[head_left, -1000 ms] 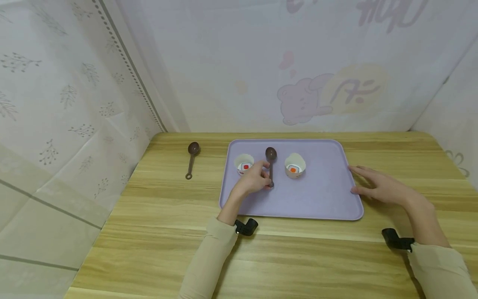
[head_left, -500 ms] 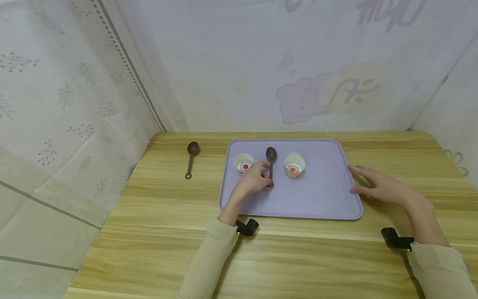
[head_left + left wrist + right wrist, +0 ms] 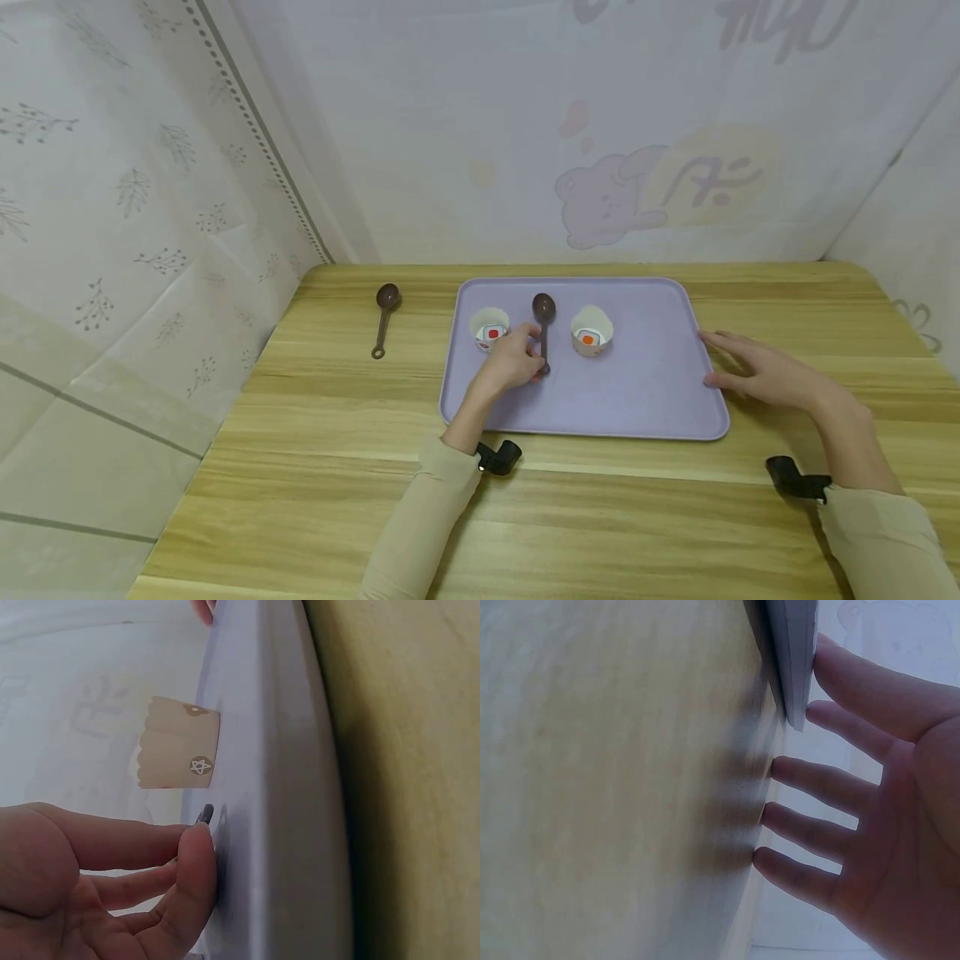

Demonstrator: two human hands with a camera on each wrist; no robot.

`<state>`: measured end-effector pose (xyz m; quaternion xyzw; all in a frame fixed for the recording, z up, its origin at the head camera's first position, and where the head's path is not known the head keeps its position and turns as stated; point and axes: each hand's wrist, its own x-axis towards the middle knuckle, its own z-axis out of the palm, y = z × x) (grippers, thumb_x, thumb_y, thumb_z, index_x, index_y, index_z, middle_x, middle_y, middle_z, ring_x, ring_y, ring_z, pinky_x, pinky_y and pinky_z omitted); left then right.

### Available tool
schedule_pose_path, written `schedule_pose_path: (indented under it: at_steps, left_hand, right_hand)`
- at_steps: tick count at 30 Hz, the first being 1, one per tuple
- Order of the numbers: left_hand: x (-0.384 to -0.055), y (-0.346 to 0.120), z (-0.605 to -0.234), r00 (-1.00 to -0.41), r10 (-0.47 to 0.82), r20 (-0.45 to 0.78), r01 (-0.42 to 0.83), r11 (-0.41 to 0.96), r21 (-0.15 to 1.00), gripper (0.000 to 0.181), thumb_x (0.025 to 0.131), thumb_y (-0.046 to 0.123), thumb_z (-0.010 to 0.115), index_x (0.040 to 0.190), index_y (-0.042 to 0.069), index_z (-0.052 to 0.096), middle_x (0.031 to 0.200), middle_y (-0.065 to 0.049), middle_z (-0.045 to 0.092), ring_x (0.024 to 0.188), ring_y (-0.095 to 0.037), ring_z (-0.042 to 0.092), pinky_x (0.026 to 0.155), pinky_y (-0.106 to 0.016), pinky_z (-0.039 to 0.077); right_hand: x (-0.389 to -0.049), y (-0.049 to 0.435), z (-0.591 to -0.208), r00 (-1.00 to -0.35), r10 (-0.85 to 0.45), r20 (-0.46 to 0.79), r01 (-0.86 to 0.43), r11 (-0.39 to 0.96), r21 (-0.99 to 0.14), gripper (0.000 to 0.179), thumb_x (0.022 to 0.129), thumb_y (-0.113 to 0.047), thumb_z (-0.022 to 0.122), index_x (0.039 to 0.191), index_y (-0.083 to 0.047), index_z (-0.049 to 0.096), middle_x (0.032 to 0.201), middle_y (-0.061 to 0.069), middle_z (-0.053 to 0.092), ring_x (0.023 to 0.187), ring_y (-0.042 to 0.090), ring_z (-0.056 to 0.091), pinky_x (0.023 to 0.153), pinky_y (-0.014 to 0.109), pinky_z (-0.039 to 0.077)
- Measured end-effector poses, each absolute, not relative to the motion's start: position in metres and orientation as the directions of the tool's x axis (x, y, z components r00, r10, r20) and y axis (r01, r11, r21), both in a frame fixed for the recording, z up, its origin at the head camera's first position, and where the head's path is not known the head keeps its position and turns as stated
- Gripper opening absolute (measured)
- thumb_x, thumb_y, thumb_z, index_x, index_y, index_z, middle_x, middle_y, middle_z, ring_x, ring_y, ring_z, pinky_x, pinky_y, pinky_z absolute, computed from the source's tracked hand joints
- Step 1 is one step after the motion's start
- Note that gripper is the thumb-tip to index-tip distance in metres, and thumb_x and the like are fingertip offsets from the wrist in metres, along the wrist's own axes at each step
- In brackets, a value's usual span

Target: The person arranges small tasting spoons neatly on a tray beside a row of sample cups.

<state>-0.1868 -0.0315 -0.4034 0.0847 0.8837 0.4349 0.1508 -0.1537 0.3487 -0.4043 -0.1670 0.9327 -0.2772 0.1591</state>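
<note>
My left hand [image 3: 512, 360] pinches the handle end of a brown measuring spoon [image 3: 544, 310] over the lilac tray [image 3: 637, 400]. The spoon's bowl points to the back, and the handle tip shows between thumb and finger in the left wrist view. Left of it stands a paper baking cup [image 3: 489, 320] with a red mark inside, partly behind the hand. A second baking cup [image 3: 592, 332], with an orange mark inside, stands to the right. My right hand [image 3: 772, 375] touches the tray's right edge with spread, fairly straight fingers; some fingertips rest on the table in the right wrist view.
Another brown measuring spoon [image 3: 385, 321] lies on the wooden table [image 3: 337, 433], left of the tray. A pale printed curtain [image 3: 450, 167] hangs behind the table's back edge, with more cloth at both sides.
My left wrist has shifted very slightly to the right, still gripping the measuring spoon. The right hand, tray and baking cups stay in place.
</note>
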Motion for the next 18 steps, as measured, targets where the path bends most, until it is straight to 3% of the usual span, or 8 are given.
schedule_pose_path:
  at_steps: [18]
  left_hand:
    - [-0.1858, -0.0295, -0.4023, -0.949, 0.271, -0.158, 0.082, 0.700, 0.709, 0.046, 0.092, -0.003, 0.067, 0.136, -0.004, 0.052, 0.081, -0.009, 0.065, 0.055, -0.015, 0.063, 0.054, -0.022, 0.044]
  right_hand:
    - [-0.1537, 0.3481, -0.4037, -0.893, -0.394, -0.219, -0.214, 0.798, -0.564, 0.079, 0.099, -0.038, 0.065, 0.158, -0.002, 0.027, 0.157, 0.038, 0.018, 0.140, 0.062, 0.018, 0.106, 0.077, 0.020]
